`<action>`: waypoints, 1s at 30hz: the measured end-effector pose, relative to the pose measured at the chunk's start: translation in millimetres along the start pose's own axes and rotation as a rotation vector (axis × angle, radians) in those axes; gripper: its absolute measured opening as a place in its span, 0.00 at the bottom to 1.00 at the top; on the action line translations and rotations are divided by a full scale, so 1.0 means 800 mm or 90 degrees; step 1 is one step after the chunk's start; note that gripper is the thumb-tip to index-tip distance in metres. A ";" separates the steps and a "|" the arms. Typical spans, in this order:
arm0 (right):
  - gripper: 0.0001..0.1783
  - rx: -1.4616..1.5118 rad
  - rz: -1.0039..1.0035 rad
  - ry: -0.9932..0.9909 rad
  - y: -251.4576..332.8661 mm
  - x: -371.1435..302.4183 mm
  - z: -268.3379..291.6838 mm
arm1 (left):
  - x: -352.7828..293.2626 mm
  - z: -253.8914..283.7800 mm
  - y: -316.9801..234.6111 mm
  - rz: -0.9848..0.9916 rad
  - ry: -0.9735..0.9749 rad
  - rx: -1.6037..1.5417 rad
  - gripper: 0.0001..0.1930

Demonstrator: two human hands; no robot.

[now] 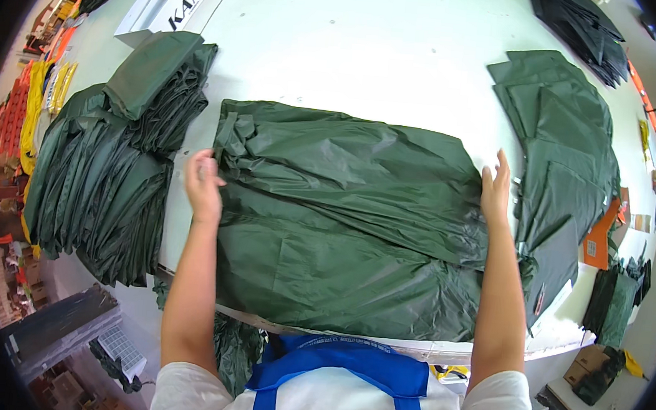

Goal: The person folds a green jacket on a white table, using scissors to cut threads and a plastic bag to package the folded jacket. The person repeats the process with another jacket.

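A dark green, shiny waterproof-looking garment (351, 207) lies folded and wrinkled on the white table in front of me, its near edge along the table's front. A gathered, bunched strip shows at its upper left corner. My left hand (205, 186) is at the garment's left edge, fingers loosely bent and apart, holding nothing I can see. At the right edge, my right hand (497, 191) stands with fingers stretched out along the fabric's side. Both hands frame the garment from opposite sides.
To the left rises a thick pile of folded green garments (106, 180). More folded green pieces (557, 138) fan out on the right, with black ones (581, 28) beyond. A white box (166, 3) stands at the back left; an orange packet (597, 242) is at the right edge.
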State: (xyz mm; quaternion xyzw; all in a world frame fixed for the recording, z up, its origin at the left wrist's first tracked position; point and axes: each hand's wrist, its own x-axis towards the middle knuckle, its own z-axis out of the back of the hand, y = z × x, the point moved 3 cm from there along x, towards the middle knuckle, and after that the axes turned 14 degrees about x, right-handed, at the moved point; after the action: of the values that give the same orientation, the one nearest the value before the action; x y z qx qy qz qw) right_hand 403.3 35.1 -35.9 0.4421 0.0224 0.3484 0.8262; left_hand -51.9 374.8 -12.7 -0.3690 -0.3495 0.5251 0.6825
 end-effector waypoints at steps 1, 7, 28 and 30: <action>0.27 0.147 -0.030 0.009 0.004 0.025 -0.019 | -0.010 -0.013 -0.001 -0.036 0.035 0.028 0.14; 0.23 -0.126 -0.029 0.442 0.136 0.070 -0.043 | 0.026 -0.018 0.032 -0.067 0.097 0.126 0.09; 0.13 -0.360 -0.090 0.147 0.100 0.042 -0.079 | 0.065 -0.023 -0.073 -0.152 0.145 0.403 0.18; 0.12 -0.347 -0.088 0.109 0.096 0.031 -0.084 | 0.074 -0.041 -0.087 -0.253 0.177 0.478 0.16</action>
State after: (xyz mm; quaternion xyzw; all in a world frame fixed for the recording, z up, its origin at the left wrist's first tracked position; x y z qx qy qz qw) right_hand 356.2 125.7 -12.6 0.1704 0.0275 0.3203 0.9314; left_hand 20.3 416.0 37.3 -0.0886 -0.1040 0.4197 0.8973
